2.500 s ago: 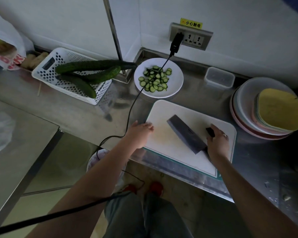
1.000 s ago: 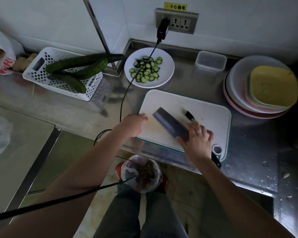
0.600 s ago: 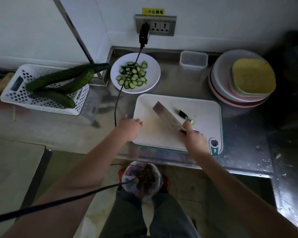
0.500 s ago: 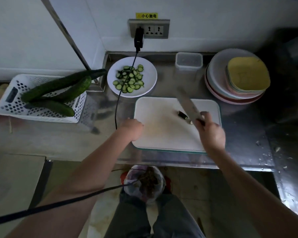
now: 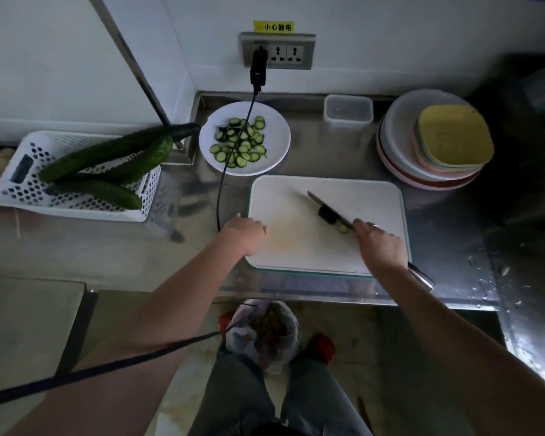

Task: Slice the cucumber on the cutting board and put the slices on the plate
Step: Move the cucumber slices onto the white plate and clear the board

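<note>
The white cutting board (image 5: 296, 234) lies at the counter's front edge. On it sit a dark cucumber end piece (image 5: 327, 214) and one loose slice (image 5: 343, 229). My right hand (image 5: 379, 243) grips the knife (image 5: 320, 201) by its handle, blade on edge just behind the end piece. My left hand (image 5: 246, 234) rests on the board's left edge and holds nothing. Behind the board, the white plate (image 5: 277, 133) holds several cucumber slices (image 5: 239, 143).
A black cable (image 5: 222, 184) runs from the wall socket (image 5: 277, 51) across the plate and off the counter. A white basket (image 5: 22, 187) with three whole cucumbers stands left. A clear box (image 5: 348, 110) and stacked plates (image 5: 431, 143) stand at the back right. A waste bag (image 5: 265, 332) sits on the floor.
The knife blade lay flat on the board; my right hand has turned it on edge and moved it right, beside the cucumber end piece. My left hand stayed at the board's left edge.
</note>
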The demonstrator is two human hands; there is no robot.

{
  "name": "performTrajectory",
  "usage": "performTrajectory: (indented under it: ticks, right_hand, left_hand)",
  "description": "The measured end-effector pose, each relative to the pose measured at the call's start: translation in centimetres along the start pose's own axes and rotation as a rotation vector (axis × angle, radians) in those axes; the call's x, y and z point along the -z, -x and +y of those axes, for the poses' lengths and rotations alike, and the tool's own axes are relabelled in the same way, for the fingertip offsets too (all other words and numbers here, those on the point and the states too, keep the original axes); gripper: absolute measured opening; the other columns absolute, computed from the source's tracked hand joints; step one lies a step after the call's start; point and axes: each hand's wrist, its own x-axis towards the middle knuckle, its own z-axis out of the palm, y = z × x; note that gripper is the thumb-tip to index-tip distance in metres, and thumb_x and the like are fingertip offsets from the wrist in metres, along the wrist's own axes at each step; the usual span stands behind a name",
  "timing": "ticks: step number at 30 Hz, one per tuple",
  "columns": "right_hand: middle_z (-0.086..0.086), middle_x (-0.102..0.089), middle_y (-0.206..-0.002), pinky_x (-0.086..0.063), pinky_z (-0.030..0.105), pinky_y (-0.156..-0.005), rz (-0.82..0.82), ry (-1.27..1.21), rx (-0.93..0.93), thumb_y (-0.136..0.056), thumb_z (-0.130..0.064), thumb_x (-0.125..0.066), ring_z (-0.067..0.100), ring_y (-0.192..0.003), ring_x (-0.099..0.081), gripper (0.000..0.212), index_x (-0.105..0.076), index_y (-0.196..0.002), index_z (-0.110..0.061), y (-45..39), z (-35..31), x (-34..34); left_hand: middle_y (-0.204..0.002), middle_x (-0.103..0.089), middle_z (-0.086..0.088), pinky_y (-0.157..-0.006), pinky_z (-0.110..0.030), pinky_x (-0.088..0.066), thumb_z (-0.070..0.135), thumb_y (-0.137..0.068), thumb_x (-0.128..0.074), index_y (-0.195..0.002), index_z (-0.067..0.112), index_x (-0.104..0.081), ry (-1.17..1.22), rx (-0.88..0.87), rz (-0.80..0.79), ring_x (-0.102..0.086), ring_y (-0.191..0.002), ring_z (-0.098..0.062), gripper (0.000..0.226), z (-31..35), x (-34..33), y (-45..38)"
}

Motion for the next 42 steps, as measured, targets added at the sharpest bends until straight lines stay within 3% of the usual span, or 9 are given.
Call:
performTrajectory:
  ticks: [4,8,12,15,17,22,27,36,42]
  right_hand:
    - [0.005,-0.064,-0.095,-0.043,0.031,-0.059,-0.069,-0.021,0.144,-0.100,-0.020,-0.038,0.026,-0.068,-0.059,0.014,-0.045,-0.113,-0.022,1.0,0.5,0.4]
    - [0.004,-0.061,-0.091,-0.036,0.028,-0.057,-0.020,-0.067,0.189,-0.102,-0.028,-0.036,0.021,-0.063,-0.048,0.015,-0.048,-0.109,-0.021,0.7,1.5,1.3]
    - [0.008,-0.061,-0.087,-0.037,0.031,-0.056,0.038,-0.192,0.102,-0.101,-0.028,-0.038,0.026,-0.064,-0.048,0.016,-0.048,-0.102,-0.017,-0.6,2.2,1.7]
    - [0.007,-0.062,-0.088,-0.042,0.032,-0.058,0.003,-0.164,0.092,-0.101,-0.028,-0.036,0.027,-0.066,-0.053,0.015,-0.048,-0.102,-0.019,-0.7,2.3,1.4]
    - [0.007,-0.061,-0.089,-0.042,0.032,-0.059,-0.043,-0.149,0.078,-0.102,-0.028,-0.035,0.026,-0.068,-0.053,0.015,-0.047,-0.105,-0.020,-0.3,2.1,0.9]
    - [0.007,-0.059,-0.089,-0.050,0.036,-0.062,-0.048,-0.124,0.065,-0.103,-0.026,-0.032,0.026,-0.069,-0.057,0.016,-0.044,-0.111,-0.020,0.5,1.6,0.0]
    - [0.004,-0.049,-0.083,-0.038,0.032,-0.056,-0.059,-0.018,0.084,-0.099,-0.013,-0.039,0.025,-0.060,-0.047,0.017,-0.044,-0.115,-0.018,0.7,1.3,0.1]
    - [0.001,-0.046,-0.082,-0.053,0.039,-0.055,-0.047,0.036,0.167,-0.092,-0.004,-0.052,0.027,-0.065,-0.059,0.031,-0.041,-0.114,-0.023,2.1,0.2,-0.5]
    - [0.005,-0.056,-0.085,-0.038,0.028,-0.053,0.021,0.015,0.082,-0.097,-0.012,-0.048,0.023,-0.061,-0.051,0.015,-0.048,-0.111,-0.018,0.9,1.6,0.0]
  left_hand:
    - [-0.149,-0.030,-0.009,-0.114,-0.051,-0.018,-0.002,-0.094,-0.018,-0.150,0.010,-0.018,0.047,0.068,0.005,-0.042,-0.126,-0.033,0.056,0.8,-0.5,0.1]
    - [-0.158,-0.012,-0.004,-0.112,-0.042,-0.024,-0.002,-0.095,-0.023,-0.151,0.011,-0.015,0.181,0.109,0.061,-0.032,-0.136,-0.029,0.058,1.7,-0.9,1.2]
    - [-0.150,-0.028,-0.013,-0.109,-0.036,-0.032,0.011,-0.092,-0.050,-0.146,0.009,-0.028,0.896,0.397,0.355,-0.035,-0.134,-0.030,0.058,2.2,-2.3,0.5]
    - [-0.141,-0.033,-0.013,-0.097,-0.042,-0.045,0.041,-0.079,-0.071,-0.142,0.008,-0.026,1.358,0.716,0.280,-0.045,-0.122,-0.034,0.085,2.5,-2.4,-0.9]
    - [-0.137,-0.041,-0.014,-0.094,-0.044,-0.049,0.041,-0.074,-0.076,-0.139,0.004,-0.028,1.519,0.781,0.276,-0.050,-0.117,-0.033,0.089,2.1,-2.5,-1.6]
    - [-0.134,-0.046,-0.017,-0.093,-0.042,-0.048,0.029,-0.078,-0.074,-0.138,0.003,-0.030,1.344,0.727,0.254,-0.051,-0.117,-0.035,0.079,1.7,-3.6,-1.8]
    - [-0.130,-0.049,-0.017,-0.087,-0.038,-0.046,0.028,-0.077,-0.076,-0.132,0.002,-0.037,1.238,0.678,0.258,-0.052,-0.115,-0.034,0.073,1.4,-3.6,-1.5]
    - [-0.116,-0.060,-0.013,-0.069,-0.032,-0.043,0.031,-0.072,-0.080,-0.113,0.003,-0.052,1.200,0.687,0.231,-0.059,-0.104,-0.031,0.057,0.8,-3.1,-1.1]
    - [-0.113,-0.061,-0.014,-0.068,-0.031,-0.043,0.030,-0.072,-0.080,-0.110,0.001,-0.055,1.202,0.674,0.233,-0.060,-0.102,-0.031,0.054,1.0,-3.1,-1.2]
